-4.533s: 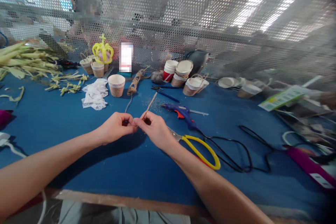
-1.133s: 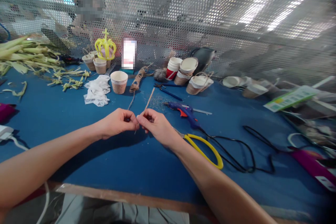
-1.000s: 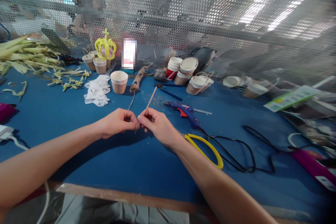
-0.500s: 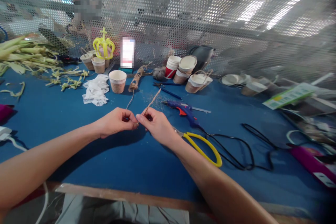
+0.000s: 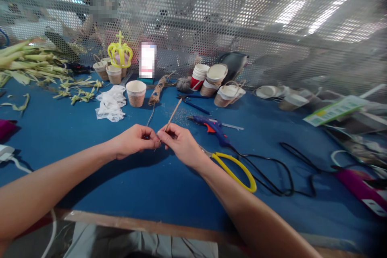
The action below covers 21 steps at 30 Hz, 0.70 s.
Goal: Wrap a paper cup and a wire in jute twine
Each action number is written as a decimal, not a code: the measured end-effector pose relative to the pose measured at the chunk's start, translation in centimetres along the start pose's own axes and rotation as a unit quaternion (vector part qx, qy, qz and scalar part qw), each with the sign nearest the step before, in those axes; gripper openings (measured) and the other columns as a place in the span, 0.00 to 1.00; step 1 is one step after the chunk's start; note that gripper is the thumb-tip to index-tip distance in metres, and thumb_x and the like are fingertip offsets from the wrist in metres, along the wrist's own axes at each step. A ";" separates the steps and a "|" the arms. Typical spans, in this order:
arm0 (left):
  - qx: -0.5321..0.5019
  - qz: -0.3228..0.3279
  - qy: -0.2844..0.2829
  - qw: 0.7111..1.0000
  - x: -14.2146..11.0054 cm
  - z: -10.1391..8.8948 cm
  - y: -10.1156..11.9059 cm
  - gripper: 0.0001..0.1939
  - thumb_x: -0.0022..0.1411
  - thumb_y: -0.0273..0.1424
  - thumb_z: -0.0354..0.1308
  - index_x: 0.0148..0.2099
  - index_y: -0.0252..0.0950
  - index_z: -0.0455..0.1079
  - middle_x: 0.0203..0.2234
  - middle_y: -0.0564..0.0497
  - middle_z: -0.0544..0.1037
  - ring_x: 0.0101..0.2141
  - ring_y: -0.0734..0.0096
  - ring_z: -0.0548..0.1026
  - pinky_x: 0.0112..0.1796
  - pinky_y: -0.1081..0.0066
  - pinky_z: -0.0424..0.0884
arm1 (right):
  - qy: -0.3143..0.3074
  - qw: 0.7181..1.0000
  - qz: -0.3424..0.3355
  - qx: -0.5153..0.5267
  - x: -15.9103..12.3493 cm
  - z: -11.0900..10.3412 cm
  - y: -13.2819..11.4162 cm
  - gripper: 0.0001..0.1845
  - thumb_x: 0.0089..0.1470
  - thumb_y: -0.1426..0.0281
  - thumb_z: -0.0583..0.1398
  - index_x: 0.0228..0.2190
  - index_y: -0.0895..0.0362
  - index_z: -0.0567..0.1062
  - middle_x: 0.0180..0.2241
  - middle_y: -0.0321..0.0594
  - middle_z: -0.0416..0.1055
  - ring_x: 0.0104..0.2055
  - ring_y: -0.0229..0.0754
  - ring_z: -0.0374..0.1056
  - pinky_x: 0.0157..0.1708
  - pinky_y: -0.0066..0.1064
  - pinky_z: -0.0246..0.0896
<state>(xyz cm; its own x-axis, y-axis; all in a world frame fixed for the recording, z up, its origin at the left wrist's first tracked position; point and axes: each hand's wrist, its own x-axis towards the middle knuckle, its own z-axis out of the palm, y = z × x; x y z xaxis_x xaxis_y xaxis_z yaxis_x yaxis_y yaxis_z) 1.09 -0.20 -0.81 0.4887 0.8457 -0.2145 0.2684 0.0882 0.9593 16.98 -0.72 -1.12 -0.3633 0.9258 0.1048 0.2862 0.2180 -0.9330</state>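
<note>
Pinching: your left hand [image 5: 141, 138], twine [image 5: 151, 114]; your right hand [image 5: 179, 140], strand [image 5: 173, 114]. Change: strand's tip swung slightly more upright; strand apparently still being worked, fingertips together.

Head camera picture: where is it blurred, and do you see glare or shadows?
Head view: the rightmost cup looks smeared, the glue gun clearer; head view: white streaks glare across the mesh, upper right; head view: shadow darkens the table below the left hand.
</note>
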 end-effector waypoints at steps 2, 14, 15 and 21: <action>0.015 0.005 -0.004 1.000 0.1 -0.1 -0.1 0.08 0.48 0.31 0.56 0.26 0.30 0.66 0.19 0.56 0.68 0.19 0.82 0.60 0.20 0.79 0.54 | 0.008 1.000 0.006 -0.021 0.0 0.0 0.0 0.10 0.49 0.66 0.54 0.22 0.59 0.65 0.19 0.32 0.61 0.19 0.31 0.55 0.19 0.24 0.51; 0.059 0.032 0.006 0.998 0.1 -0.1 -0.2 0.06 0.47 0.29 0.56 0.24 0.32 0.65 0.20 0.55 0.71 0.24 0.77 0.67 0.29 0.75 0.62 | 0.016 0.996 0.022 -0.084 0.1 0.0 0.3 0.12 0.49 0.64 0.54 0.21 0.58 0.65 0.15 0.30 0.58 0.17 0.31 0.52 0.18 0.24 0.47; 0.056 0.035 0.006 0.998 0.0 -0.1 -0.2 0.06 0.47 0.29 0.55 0.23 0.32 0.65 0.20 0.55 0.71 0.24 0.77 0.67 0.30 0.75 0.62 | 0.016 0.996 0.022 -0.086 0.1 0.0 0.3 0.12 0.49 0.64 0.54 0.21 0.59 0.65 0.15 0.30 0.58 0.17 0.31 0.52 0.18 0.24 0.47; 0.037 0.039 -0.006 0.999 0.0 0.2 -0.4 0.06 0.48 0.29 0.54 0.24 0.32 0.64 0.19 0.57 0.67 0.23 0.79 0.64 0.29 0.75 0.60 | 0.025 0.994 0.026 -0.101 0.1 -0.1 0.3 0.15 0.48 0.62 0.55 0.18 0.58 0.63 0.14 0.30 0.57 0.17 0.31 0.51 0.18 0.24 0.47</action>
<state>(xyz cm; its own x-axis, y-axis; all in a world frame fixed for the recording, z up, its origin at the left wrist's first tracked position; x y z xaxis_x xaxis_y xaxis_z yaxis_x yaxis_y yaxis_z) 1.18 -0.34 -1.23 0.5197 0.8424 -0.1423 0.2891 -0.0167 0.9572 17.11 -0.54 -1.40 -0.3008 0.9504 0.0791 0.4778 0.2219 -0.8500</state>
